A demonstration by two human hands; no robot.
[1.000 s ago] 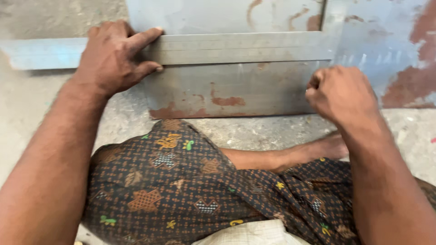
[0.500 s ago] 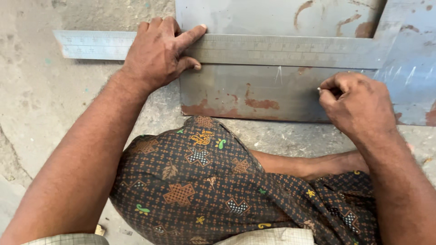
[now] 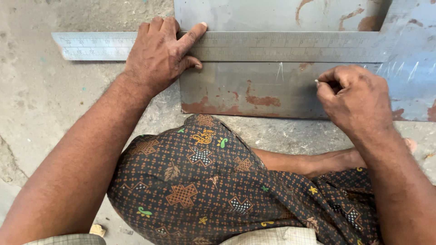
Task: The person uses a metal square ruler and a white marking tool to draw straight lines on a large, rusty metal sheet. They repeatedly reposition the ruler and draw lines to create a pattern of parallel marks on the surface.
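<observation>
A long steel ruler [image 3: 281, 46] lies flat across a grey, rust-stained metal sheet [image 3: 254, 90] on the concrete floor. My left hand [image 3: 161, 56] presses down on the ruler near the sheet's left edge, fingers spread. My right hand [image 3: 354, 100] is closed around a thin pointed scriber [image 3: 317, 82], only its tip showing, held against the sheet just below the ruler. Faint scratch marks show on the sheet to the right of the tip.
I sit on the rough concrete floor [image 3: 54, 118] with a dark patterned cloth [image 3: 218, 190] over my folded legs, right against the sheet's near edge. A bare foot [image 3: 318, 161] lies under my right forearm. The ruler's left end overhangs the sheet.
The view has shifted left, so the sheet and ruler appear further right. My left hand stays pressed on the ruler. My right hand has moved slightly left along the ruler's lower edge.
</observation>
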